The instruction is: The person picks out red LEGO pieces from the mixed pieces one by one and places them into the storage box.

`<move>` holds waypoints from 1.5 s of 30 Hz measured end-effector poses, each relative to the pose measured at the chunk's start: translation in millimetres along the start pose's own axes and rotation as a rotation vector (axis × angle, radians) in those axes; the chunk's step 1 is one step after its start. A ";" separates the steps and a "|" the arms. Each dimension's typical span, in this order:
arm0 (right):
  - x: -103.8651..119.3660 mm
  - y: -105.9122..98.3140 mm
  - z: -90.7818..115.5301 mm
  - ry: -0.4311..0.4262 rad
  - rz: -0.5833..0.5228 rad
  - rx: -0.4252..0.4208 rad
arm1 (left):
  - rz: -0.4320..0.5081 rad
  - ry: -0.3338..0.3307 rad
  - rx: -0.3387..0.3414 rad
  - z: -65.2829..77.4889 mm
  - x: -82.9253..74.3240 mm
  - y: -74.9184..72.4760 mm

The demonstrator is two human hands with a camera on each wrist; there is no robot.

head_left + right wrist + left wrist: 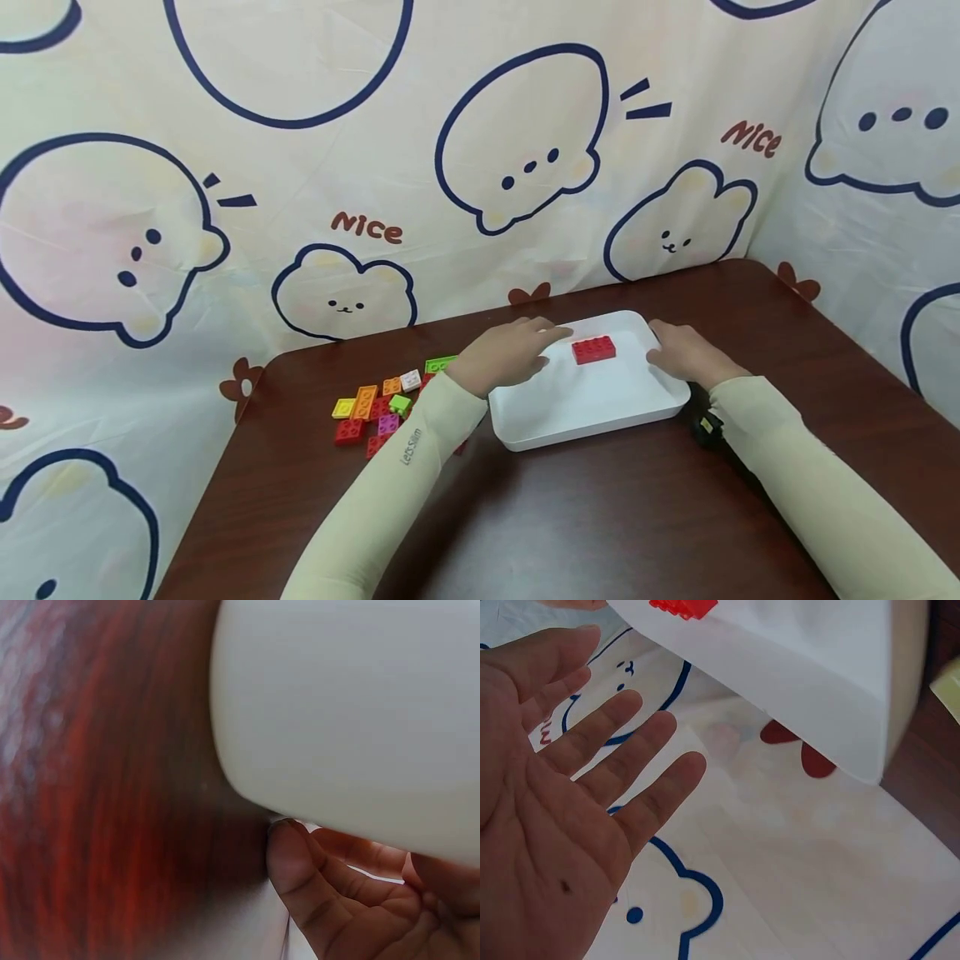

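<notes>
A white tray (570, 408) sits on the dark wooden table with one red brick (594, 350) inside, studs up. My left hand (510, 354) reaches over the tray's left far side. In the left wrist view its fingers are spread and nearly straight, and the palm (547, 817) has nothing in it. At the opposite end, my right hand (690, 354) holds the tray by its right rim. The right wrist view has its curled fingers (300, 862) right at the tray's edge, part of the hand hidden by the tray.
Several loose toy bricks (364, 402) in red, orange, yellow, green, purple and white lie left of the tray, some hidden behind my left sleeve (405, 467). A cartoon-printed curtain (465, 275) hangs along the table's back edge (480, 315). Something black (705, 425) is at my right wrist.
</notes>
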State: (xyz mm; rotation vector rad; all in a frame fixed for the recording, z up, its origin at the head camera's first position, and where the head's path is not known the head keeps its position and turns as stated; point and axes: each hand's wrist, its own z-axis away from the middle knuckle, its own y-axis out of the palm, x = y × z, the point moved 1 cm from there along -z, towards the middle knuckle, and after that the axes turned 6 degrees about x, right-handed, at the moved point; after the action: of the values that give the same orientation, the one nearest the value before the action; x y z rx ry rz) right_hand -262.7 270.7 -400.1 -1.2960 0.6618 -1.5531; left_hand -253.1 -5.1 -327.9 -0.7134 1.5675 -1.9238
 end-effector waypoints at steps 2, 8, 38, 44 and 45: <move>0.5 -0.3 0.0 0.005 -0.003 -0.002 | 0.008 -0.009 -0.007 5.5 3.2 -0.6; 1.3 -0.8 0.3 0.010 -0.009 0.001 | 0.022 -0.022 -0.031 19.0 12.7 1.8; -2.1 0.2 0.8 -0.002 0.010 0.013 | 0.069 -0.147 -0.044 79.2 68.5 30.8; -0.1 -0.5 0.2 -0.009 0.018 0.014 | 0.042 -0.157 -0.060 91.9 77.3 37.6; 0.1 -0.5 0.2 -0.012 0.020 0.013 | 0.040 -0.163 -0.063 93.8 79.1 38.7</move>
State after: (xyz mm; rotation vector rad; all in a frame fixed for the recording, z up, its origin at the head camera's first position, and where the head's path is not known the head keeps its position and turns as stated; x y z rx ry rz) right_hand -262.7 270.9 -399.5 -1.2849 0.6542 -1.5298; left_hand -239.8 -131.9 -344.6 -0.8370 1.5347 -1.7480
